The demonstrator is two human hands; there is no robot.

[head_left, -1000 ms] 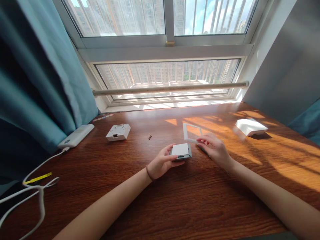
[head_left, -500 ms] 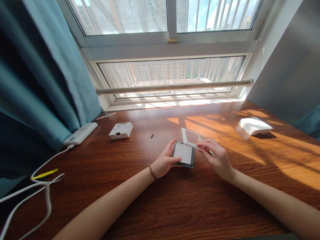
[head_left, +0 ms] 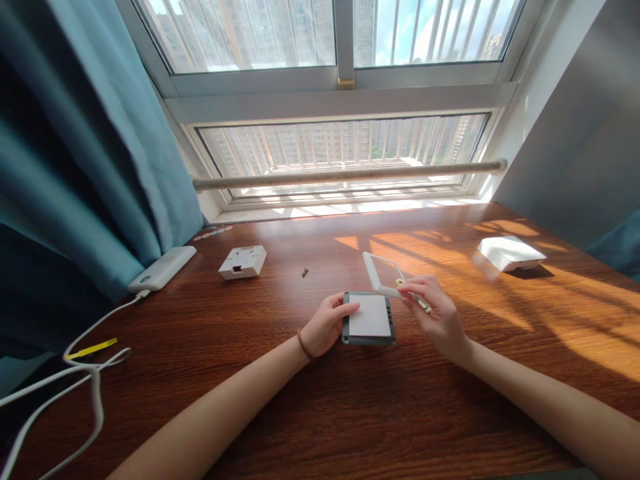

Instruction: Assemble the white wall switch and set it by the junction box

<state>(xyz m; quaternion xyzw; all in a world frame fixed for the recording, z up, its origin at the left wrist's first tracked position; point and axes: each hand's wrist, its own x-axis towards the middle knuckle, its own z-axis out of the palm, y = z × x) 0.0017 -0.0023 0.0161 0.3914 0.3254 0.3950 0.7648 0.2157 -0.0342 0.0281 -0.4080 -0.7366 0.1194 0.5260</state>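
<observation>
A: Where's the square plate with white face and dark grey rim (head_left: 370, 316)? Orientation?
B: Held over the brown wooden desk (head_left: 310, 413), white face up, slotted edge to the right. Roughly square, no clear long axis.
A: Hands?
B: Left hand (head_left: 326, 323) clamps its left edge, thumb on face. Right hand (head_left: 437, 311) pinches the thin white square plastic frame (head_left: 371, 273) at its near right corner, frame tilted; contact with plate unclear.

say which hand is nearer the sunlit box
Right. The right hand, holding the frame, is left of the sunlit box, on its near side; the left hand, holding the panel, is farther left.
</observation>
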